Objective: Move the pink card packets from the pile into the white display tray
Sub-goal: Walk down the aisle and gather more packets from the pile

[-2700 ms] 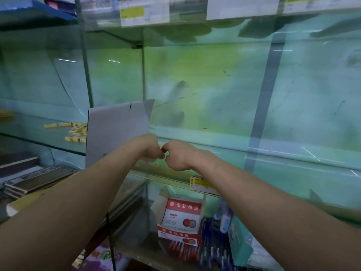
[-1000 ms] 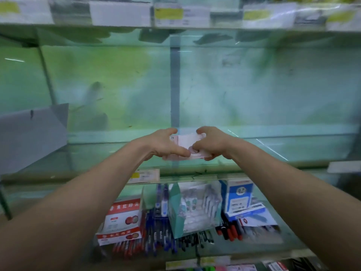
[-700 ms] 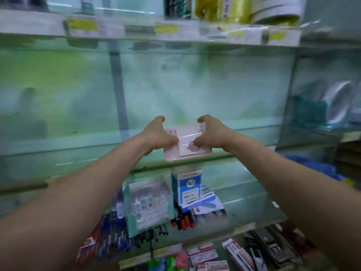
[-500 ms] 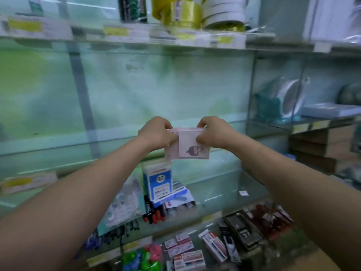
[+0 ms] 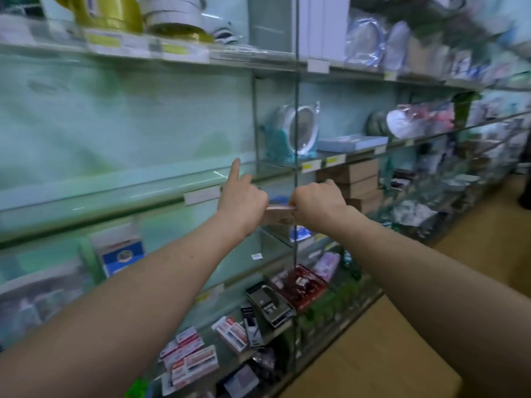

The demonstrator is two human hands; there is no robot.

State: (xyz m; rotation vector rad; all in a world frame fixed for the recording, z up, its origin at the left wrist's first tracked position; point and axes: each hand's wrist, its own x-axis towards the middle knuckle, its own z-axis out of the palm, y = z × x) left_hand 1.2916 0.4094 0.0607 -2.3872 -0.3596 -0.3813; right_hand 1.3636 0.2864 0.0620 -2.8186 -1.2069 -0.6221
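A small stack of pink card packets [image 5: 278,216] is held flat and edge-on between both hands, in front of the glass shelves at chest height. My left hand [image 5: 242,198] grips its left end, with the index finger stretched up toward the shelf above. My right hand [image 5: 317,203] is closed on the right end. Only a narrow pink strip of the packets shows between the fists. No white display tray and no pile of packets are in view.
Glass shelves [image 5: 120,193] run left to right, with a vertical glass divider [image 5: 296,168] just behind the hands. Brown boxes [image 5: 349,175] sit to the right, stationery packs [image 5: 189,360] lie on the lowest shelf, tape rolls [image 5: 172,15] on top. A wooden floor [image 5: 373,354] is at lower right.
The view has swung right along the shelves. The packets have turned from facing me to lying flat and edge-on, and my left index finger has lifted off them.
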